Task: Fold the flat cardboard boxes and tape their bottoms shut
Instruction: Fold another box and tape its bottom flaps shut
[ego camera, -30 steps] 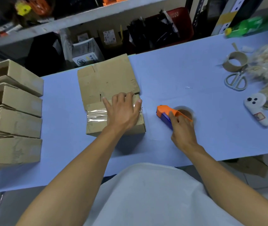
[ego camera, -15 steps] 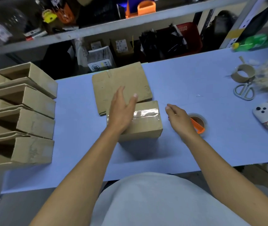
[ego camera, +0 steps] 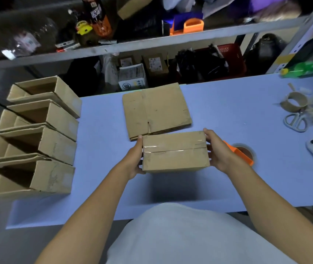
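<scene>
1. Change vs earlier: right hand [ego camera: 220,153] has let go of the orange tape dispenser [ego camera: 241,153] and come over to the taped box [ego camera: 174,151]; left hand [ego camera: 135,159] has slid off the box top to its left end. Dispenser now lies alone, just right of the right hand.
2. Left edge of the tabletop [ego camera: 228,103]: four folded boxes [ego camera: 43,138] in a row, lying on their sides, open ends showing. Judged done.
3. Centre, towards the far edge: stack of flat boxes [ego camera: 156,109], not yet folded. Count unclear; at least one or two left.
4. Centre, near the front edge: taped box, bottom up, clear tape along the seam. Taping looks complete; probably goes to the row next.
5. Grip: the box sits between both hands. Left fingers curl round its left end, thumb at the top corner. Right fingers spread against the right end, thumb on the top far corner. Both clamped on the box.
6. Right side: empty tape core [ego camera: 294,101], scissors [ego camera: 295,121], untouched.
</scene>
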